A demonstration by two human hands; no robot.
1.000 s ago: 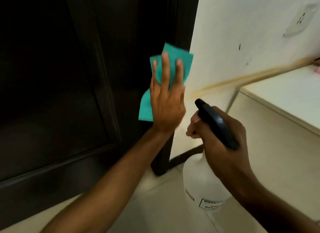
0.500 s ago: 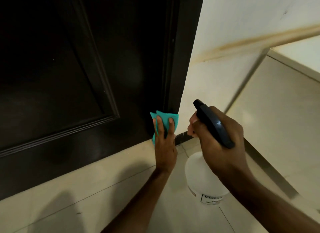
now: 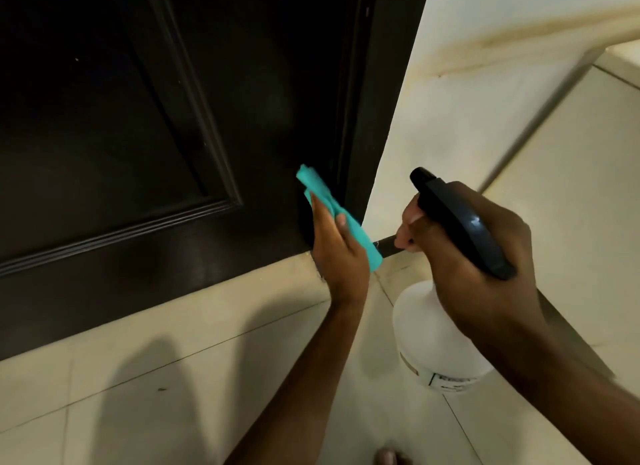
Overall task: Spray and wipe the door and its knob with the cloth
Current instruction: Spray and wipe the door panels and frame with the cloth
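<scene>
Pale floor tiles [image 3: 194,378] meet a dark panelled door [image 3: 242,118] at its lower right corner, with a cream wall [image 3: 467,125] just beside the frame.

I note the cloth [image 3: 332,211], teal and bunched, at that bottom corner of the door, held by the left hand [image 3: 341,253]. Its fingers [image 3: 341,222] curl round the folded fabric; whether the cloth touches the wood I cannot tell, as it is blurred. I judge it soft, light and limp, so it needs a broad palm behind it to bear on the surface.

My right hand [image 3: 478,267] grips the spray bottle [image 3: 436,340] at its black head [image 3: 460,222], fingers wrapped round the neck and trigger. I judge the white body slick and heavier if filled, so the neck is the sound hold.

Open room lies left along the door's bottom rail and upward over the raised moulding [image 3: 221,173], which will catch a cloth edge. Rightward the frame [image 3: 381,118] and wall close in. No knob is in view.
</scene>
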